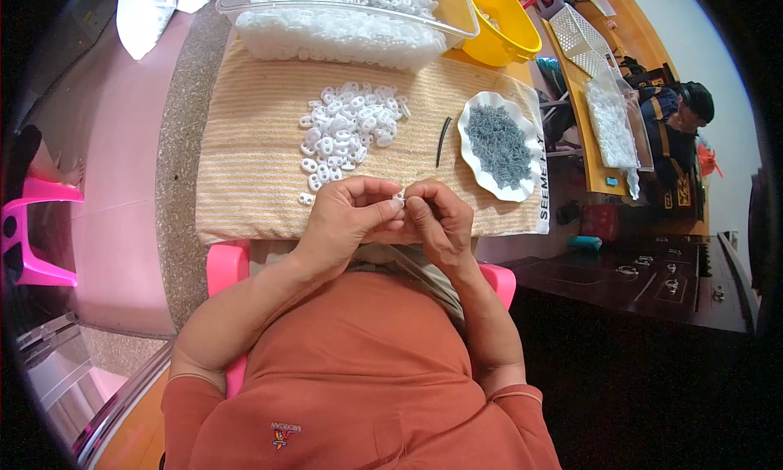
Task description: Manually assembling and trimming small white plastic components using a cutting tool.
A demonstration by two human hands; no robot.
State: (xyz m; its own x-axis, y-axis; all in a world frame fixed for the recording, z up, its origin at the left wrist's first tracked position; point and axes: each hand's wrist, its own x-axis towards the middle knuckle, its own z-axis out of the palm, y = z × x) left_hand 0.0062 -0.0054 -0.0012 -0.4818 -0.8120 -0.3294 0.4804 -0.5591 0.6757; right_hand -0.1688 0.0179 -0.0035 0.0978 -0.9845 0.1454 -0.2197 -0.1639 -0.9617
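Between the fingertips of my left hand [347, 217] is a small white plastic piece with holes [399, 197], held near the towel's front edge. My right hand [443, 221] is closed right beside it, thumb pressed against the bent forefinger; whatever it pinches is too small or hidden to make out. Just beyond my left hand spreads a loose pile of white oval two-holed pieces [351, 123]. Past my right hand, a white wavy-edged dish [522, 194] holds a heap of tiny grey parts [496, 144], perhaps springs. A thin black stick [443, 141] lies between pile and dish.
A clear plastic bin [465, 26] full of white pieces stands at the back of the striped towel [245, 144], beside a yellow basin [510, 42]. Pink stools [41, 233] are at left. Another person [673, 127] sits far right by a tray of white pieces [612, 127].
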